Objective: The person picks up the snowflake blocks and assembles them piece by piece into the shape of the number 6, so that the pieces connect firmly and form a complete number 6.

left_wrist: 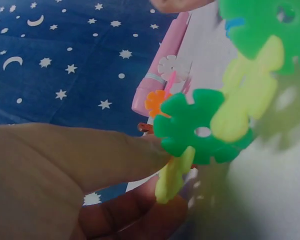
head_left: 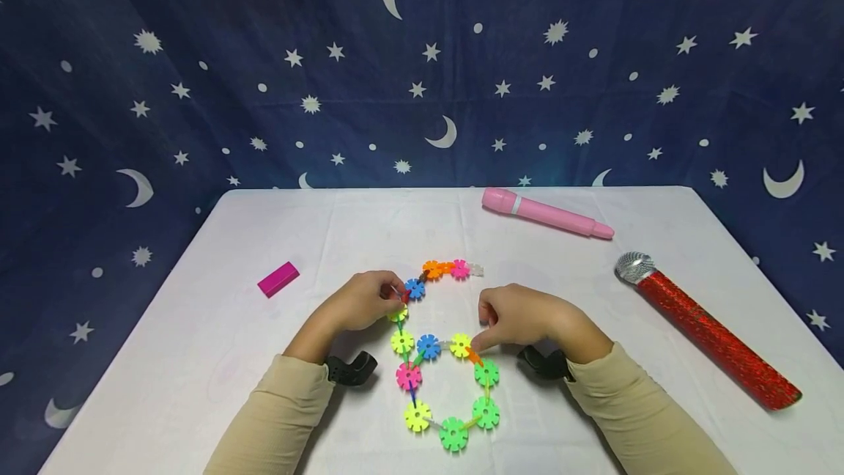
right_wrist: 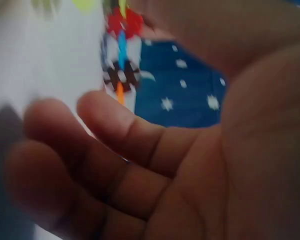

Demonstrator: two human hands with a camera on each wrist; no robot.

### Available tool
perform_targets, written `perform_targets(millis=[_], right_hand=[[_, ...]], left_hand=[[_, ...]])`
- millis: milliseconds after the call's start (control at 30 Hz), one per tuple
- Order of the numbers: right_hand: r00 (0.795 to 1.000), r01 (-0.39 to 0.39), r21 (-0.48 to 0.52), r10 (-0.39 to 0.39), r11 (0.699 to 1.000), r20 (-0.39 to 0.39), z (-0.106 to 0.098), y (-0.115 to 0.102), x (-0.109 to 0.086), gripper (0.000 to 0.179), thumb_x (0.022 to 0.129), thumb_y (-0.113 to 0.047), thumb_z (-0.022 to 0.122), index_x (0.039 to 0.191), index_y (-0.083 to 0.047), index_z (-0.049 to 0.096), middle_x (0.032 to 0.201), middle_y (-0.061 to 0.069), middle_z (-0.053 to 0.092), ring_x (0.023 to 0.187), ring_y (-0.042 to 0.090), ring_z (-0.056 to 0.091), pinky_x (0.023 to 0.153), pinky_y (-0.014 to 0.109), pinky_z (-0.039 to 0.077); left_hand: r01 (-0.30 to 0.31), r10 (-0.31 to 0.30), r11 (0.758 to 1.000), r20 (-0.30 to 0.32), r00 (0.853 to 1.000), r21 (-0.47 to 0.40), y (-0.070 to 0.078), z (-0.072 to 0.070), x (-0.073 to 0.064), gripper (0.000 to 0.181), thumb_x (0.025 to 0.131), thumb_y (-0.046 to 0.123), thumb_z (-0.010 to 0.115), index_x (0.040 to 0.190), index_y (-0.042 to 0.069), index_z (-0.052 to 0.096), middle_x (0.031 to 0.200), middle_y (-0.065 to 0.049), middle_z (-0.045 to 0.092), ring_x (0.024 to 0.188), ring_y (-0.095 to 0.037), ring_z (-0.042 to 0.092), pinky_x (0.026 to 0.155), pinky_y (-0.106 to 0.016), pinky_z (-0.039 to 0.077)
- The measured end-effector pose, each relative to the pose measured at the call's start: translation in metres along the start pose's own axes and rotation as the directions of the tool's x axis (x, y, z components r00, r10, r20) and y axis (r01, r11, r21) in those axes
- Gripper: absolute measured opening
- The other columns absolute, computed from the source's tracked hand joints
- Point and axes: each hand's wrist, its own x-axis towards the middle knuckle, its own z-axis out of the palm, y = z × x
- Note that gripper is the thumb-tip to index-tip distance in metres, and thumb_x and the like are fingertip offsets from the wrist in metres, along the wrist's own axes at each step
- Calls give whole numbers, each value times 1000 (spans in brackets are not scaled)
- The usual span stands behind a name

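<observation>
A chain of colourful notched plastic building discs [head_left: 453, 434] lies on the table, with a closed ring at the near end and a curved tail reaching away from it. My left hand [head_left: 365, 302] pinches the tail between thumb and fingers, close to a yellow disc [head_left: 398, 315] and a red one. In the left wrist view, a yellow disc [left_wrist: 171, 181] stands edge-on at those fingertips, joined to a green disc [left_wrist: 187, 127]. My right hand [head_left: 530, 317] has its thumb tip at the orange disc [head_left: 474, 358] on the ring; its other fingers are loosely bent.
A pink marker-shaped stick [head_left: 547, 214] lies at the back of the table. On the right is a red glittery microphone [head_left: 712, 336] with a silver head. A magenta block [head_left: 278, 280] lies left. Behind hangs a dark blue star-patterned cloth [head_left: 369, 108].
</observation>
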Motion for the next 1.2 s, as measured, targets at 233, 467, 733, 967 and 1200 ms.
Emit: perform_targets(millis=[233, 467, 733, 967, 1200], right_hand=[[992, 54, 51, -59, 997, 108, 8, -9, 1, 38, 78, -38, 85, 92, -14, 60, 75, -8, 60, 67, 9, 55, 64, 29, 45], [982, 117, 109, -131, 987, 134, 12, -10, 4, 34, 77, -22, 84, 99, -13, 58, 77, -12, 63, 69, 6, 57, 68, 25, 46], [983, 183, 131, -185, 974, -1, 12, -1, 10, 17, 88, -13, 74, 99, -13, 61, 80, -12, 63, 73, 6, 57, 71, 26, 48], [968, 179, 97, -158, 979, -194, 14, 6, 17, 12, 90, -15, 75, 96, -12, 65, 80, -10, 61, 75, 8, 57, 71, 28, 50], [955, 129, 33, -116, 991, -271, 15, 7, 20, 15, 89, -17, 76, 99, -10, 67, 81, -11, 61, 76, 7, 57, 74, 30, 50]], left_hand=[[-5, 5, 1000, 4, 1000, 5, 1, -1, 1, 4, 90, 10, 71, 92, 11, 68, 79, 4, 60, 74, -13, 52, 71, -31, 45], [-12, 12, 1000, 1, 1000, -5, 1, -1, 1, 4, 90, 10, 71, 92, 11, 68, 79, 5, 60, 74, -13, 53, 71, -30, 45], [2, -1, 1000, -97, 995, 10, -4, 2, 4, 5, 93, 11, 69, 97, 9, 70, 84, 4, 63, 79, -14, 56, 76, -33, 47], [62, -63, 998, -238, 969, -13, -11, 8, 10, 14, 96, 14, 66, 107, 9, 72, 95, -1, 69, 87, -19, 61, 81, -40, 50], [76, -91, 994, -228, 969, -75, -14, 3, 10, 37, 99, 25, 64, 131, 7, 65, 120, -10, 67, 109, -27, 62, 96, -46, 48]])
